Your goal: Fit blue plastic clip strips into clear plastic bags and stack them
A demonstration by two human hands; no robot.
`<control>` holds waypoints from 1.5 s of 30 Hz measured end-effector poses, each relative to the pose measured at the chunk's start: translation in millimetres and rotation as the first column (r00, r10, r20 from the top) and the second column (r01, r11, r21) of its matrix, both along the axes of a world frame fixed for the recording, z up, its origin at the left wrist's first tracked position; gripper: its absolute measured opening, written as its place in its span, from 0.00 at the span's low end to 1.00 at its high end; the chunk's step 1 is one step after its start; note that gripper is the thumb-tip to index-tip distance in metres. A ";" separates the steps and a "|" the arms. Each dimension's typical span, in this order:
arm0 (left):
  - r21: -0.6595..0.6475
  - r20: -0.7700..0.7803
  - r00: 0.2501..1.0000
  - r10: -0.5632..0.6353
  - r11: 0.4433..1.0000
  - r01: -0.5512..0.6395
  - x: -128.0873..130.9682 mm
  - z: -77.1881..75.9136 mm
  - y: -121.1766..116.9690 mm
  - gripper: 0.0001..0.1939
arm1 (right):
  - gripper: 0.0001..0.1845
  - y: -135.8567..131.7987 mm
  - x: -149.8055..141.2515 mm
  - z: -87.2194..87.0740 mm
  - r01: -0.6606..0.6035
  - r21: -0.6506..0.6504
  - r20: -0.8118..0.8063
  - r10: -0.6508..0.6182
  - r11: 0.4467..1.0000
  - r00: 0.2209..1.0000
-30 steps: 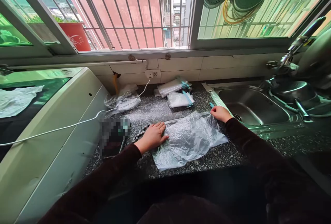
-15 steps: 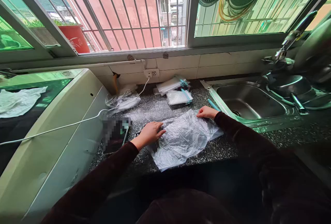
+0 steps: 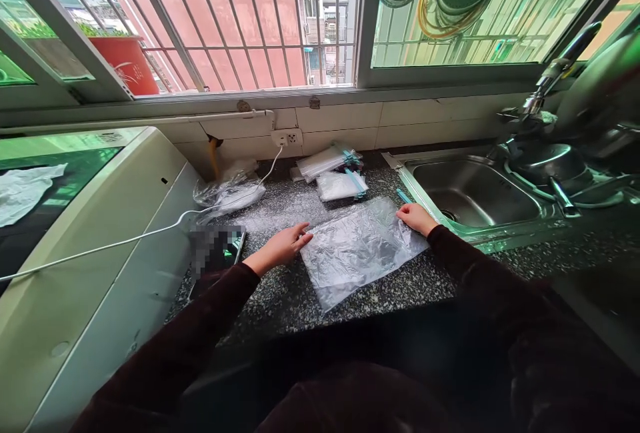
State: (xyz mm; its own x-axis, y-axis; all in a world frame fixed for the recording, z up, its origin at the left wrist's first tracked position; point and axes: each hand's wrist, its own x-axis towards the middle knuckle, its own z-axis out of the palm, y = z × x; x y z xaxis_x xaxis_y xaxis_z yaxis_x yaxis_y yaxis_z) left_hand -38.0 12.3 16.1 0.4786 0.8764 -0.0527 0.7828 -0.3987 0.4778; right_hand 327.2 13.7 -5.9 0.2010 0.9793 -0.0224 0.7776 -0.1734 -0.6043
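A clear, wrinkled plastic bag (image 3: 357, 246) lies spread on the speckled counter between my two hands. My left hand (image 3: 285, 247) is at its left upper corner, thumb and fingers closed on the edge. At the right edge my right hand (image 3: 417, 218) pinches the plastic, its fingers curled in. Just beyond the right hand a blue strip (image 3: 403, 196) lies near the sink, partly hidden by the hand. Behind the bag sits a stack of folded clear bags (image 3: 340, 186) with blue strips.
A steel sink (image 3: 480, 186) with a faucet (image 3: 543, 86) is on the right. At left stand a pale appliance (image 3: 125, 233) and a phone (image 3: 240, 246). A white cable (image 3: 165, 225) runs from the wall socket (image 3: 287, 137) past crumpled plastic (image 3: 230, 194).
My left hand has drawn back slightly from over the bag to its left corner. The bag now lies flatter and straighter, and my right hand has shifted a little rightward. The view has shifted slightly.
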 end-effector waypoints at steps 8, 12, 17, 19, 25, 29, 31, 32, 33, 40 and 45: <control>0.177 0.225 0.958 0.178 0.959 -0.220 -7.7 -12.3 -48.9 0.15 | 0.10 12.4 2.9 -8.9 0.116 -0.067 0.075 -0.111 0.991 0.991; 0.428 0.187 0.981 0.044 0.895 -0.122 -7.0 -27.1 -82.1 0.15 | 0.10 14.2 4.1 -9.1 0.135 -0.108 0.099 -0.125 0.985 0.987; 0.691 -0.089 0.995 -0.046 0.717 0.095 6.4 -40.8 -86.6 0.19 | 0.11 13.6 4.0 -6.5 0.138 -0.124 0.133 -0.121 0.983 0.984; 0.729 -0.170 0.985 -0.039 0.667 0.153 12.3 -41.2 -79.4 0.17 | 0.12 12.9 3.8 -5.4 0.132 -0.121 0.140 -0.115 0.984 0.983; 0.789 -0.283 0.954 -0.097 0.542 0.289 7.9 -29.7 -60.2 0.06 | 0.10 10.3 4.1 -2.9 0.120 -0.094 0.152 -0.105 0.988 0.983; 0.816 -0.239 0.966 -0.102 0.518 0.257 -9.5 -23.8 -62.7 0.08 | 0.08 9.8 1.8 -2.0 0.094 -0.076 0.162 -0.081 0.993 0.983; 0.817 -0.202 0.977 -0.071 0.537 0.208 -16.6 -23.7 -65.9 0.09 | 0.08 8.5 -0.6 -1.1 0.083 -0.071 0.164 -0.070 0.994 0.984; 0.814 -0.186 0.981 -0.055 0.551 0.185 -19.1 -24.2 -67.0 0.09 | 0.08 6.6 -1.8 -0.2 0.080 -0.064 0.160 -0.069 0.995 0.985; 0.808 -0.173 0.984 -0.042 0.566 0.166 -21.0 -25.1 -67.8 0.09 | 0.08 3.4 -2.8 1.1 0.077 -0.053 0.154 -0.068 0.996 0.986; 0.705 -0.043 0.999 0.004 0.708 0.028 -21.6 -30.0 -63.4 0.12 | 0.14 -67.1 -3.0 15.3 -0.037 0.017 0.207 0.033 0.999 0.978; 0.633 0.079 0.996 0.039 0.770 -0.080 -18.1 -30.2 -61.8 0.12 | 0.15 -115.2 -5.5 8.1 -0.064 -0.065 0.255 0.078 0.996 0.964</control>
State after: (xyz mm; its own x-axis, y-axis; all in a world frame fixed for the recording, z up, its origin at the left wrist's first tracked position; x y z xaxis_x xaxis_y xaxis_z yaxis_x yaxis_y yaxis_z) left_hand -56.2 -49.5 -14.1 0.4083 0.7268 0.5524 0.7945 -0.5809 0.1770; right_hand 321.7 -101.4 2.3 0.1372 0.9899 -0.0344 0.9172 -0.1401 -0.3730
